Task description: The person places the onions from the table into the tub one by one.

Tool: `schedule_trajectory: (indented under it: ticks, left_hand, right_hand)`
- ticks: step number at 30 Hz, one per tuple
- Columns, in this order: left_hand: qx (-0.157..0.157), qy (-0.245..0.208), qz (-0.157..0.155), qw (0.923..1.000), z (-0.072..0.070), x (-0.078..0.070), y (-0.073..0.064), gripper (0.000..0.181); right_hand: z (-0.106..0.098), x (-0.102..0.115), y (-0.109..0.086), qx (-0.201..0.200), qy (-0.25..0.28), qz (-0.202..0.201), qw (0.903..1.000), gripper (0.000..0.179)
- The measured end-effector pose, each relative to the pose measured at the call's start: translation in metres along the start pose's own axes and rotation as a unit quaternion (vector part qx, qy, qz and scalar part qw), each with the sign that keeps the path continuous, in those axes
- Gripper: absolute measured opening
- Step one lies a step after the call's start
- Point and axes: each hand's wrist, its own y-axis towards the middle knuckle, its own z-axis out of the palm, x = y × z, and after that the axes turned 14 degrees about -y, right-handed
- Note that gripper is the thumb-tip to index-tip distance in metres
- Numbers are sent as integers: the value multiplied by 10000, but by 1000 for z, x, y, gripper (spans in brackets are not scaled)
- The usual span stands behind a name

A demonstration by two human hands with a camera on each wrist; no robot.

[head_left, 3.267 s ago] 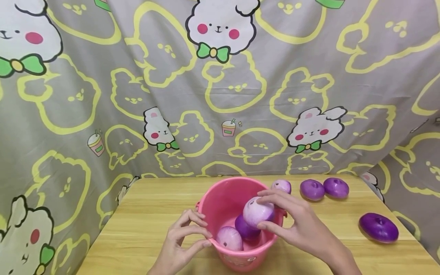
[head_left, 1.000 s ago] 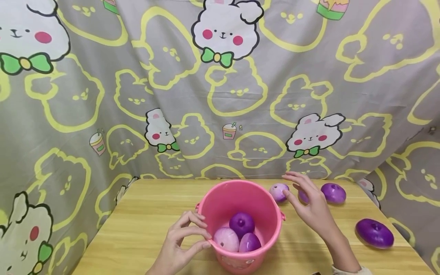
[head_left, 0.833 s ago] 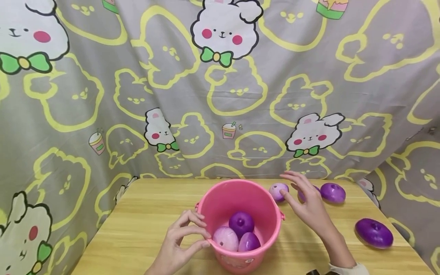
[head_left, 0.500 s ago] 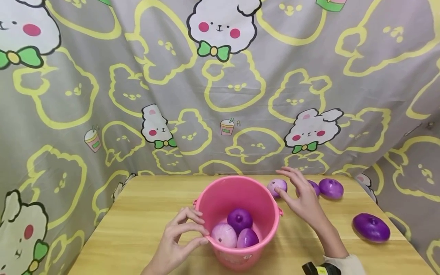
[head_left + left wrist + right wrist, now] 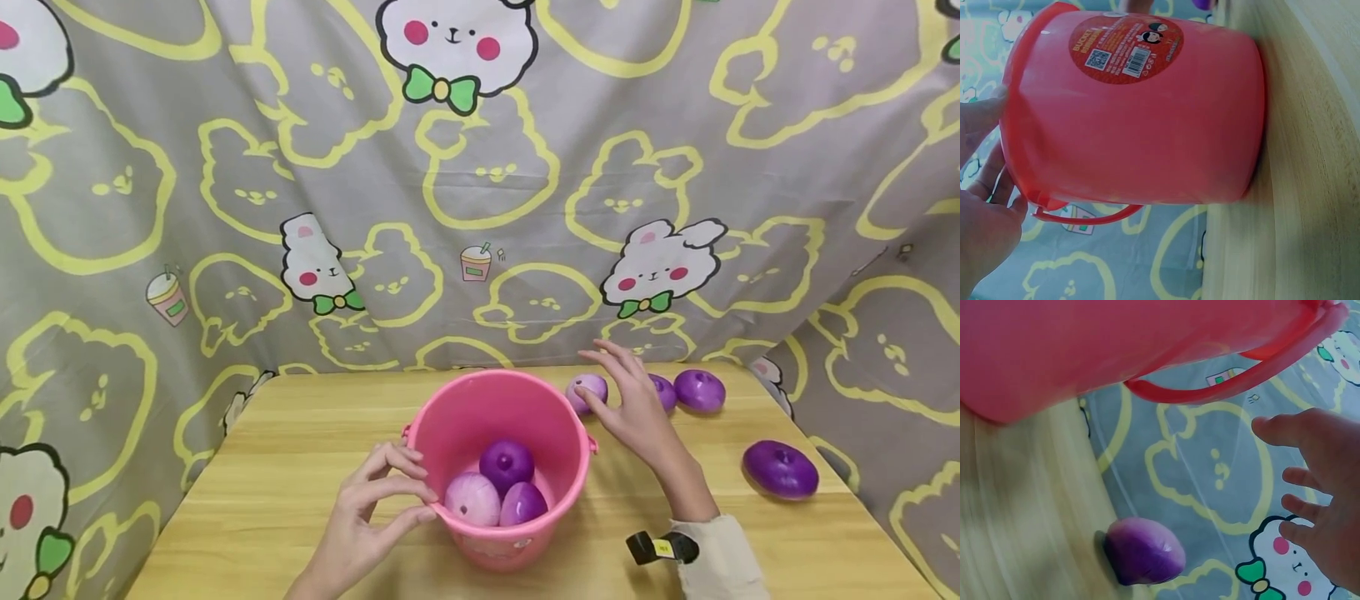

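A pink bucket stands upright on the table, with a pale purple onion and two darker ones, a round onion and a half-shaded onion, at its bottom. My left hand pinches the near-left rim; in the left wrist view, thumb and fingers lie along the rim of the bucket. Right of the bucket my right hand holds nothing, fingers spread and thumb overlapping a pale onion. The right wrist view shows that hand above an onion, with a gap between.
Behind my right hand sits a partly hidden purple onion, beside another purple onion. A flat dark onion lies farther right. The bucket's handle hangs down its side. A patterned curtain rises behind the wooden table.
Earlier my right hand held an onion over the bucket; that onion now lies inside. The hand has moved right, toward the pale onion on the table. My left hand stays at the rim.
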Motion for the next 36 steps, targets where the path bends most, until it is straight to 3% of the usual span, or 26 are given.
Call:
schedule_trajectory:
  ticks: [6,10,27,36]
  left_hand:
    - [17,-77,26,10000,-1,-1,2,22]
    - [17,-64,10,10000,-1,-1,3,22]
    - [18,-63,-24,10000,-1,0,0,24]
    - [36,-23,11,10000,-2,1,-1,22]
  right_hand:
    - [17,-9,-3,228,-304,73,9993,54]
    - [24,-16,-5,175,-332,64,9993,55]
    - [43,-32,-16,732,-405,391,9957,59]
    - [54,-36,-21,842,-561,374,9942,57]
